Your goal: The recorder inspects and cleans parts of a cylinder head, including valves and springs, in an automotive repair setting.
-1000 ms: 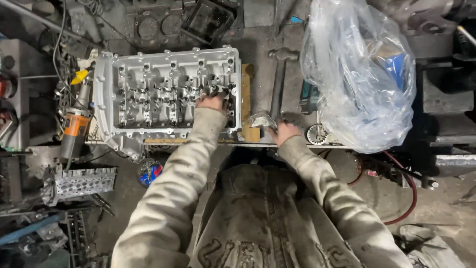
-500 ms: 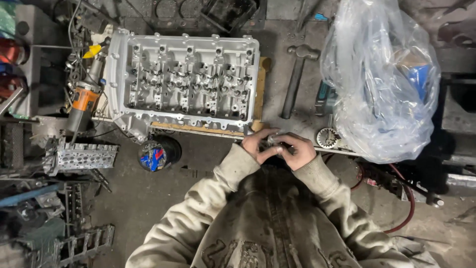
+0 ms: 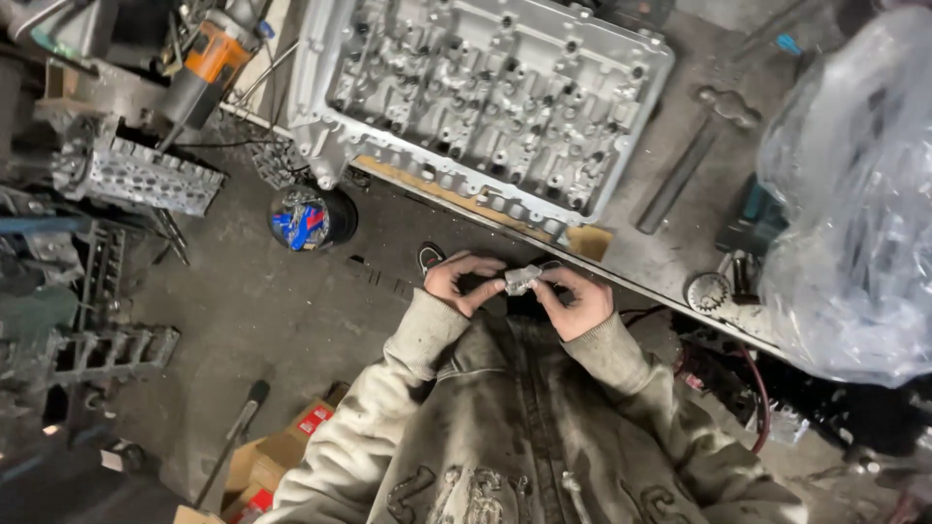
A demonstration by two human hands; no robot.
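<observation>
Before the workbench (image 3: 670, 247), left hand (image 3: 458, 281) and right hand (image 3: 578, 301) fingers pinch a small metal part (image 3: 521, 279)

The small metal part (image 3: 521, 279) is half hidden by fingers; its shape is unclear. The plastic bag (image 3: 854, 194) runs off the right edge.

Left hand (image 3: 464, 282) and right hand (image 3: 577, 301) pinch a small metal part (image 3: 521, 279) below the cylinder head (image 3: 476, 102) on the workbench (image 3: 660, 252).

Cylinder head (image 3: 485, 97), hammer (image 3: 694, 155) and plastic bag (image 3: 854, 213) share the workbench (image 3: 650, 252).
</observation>
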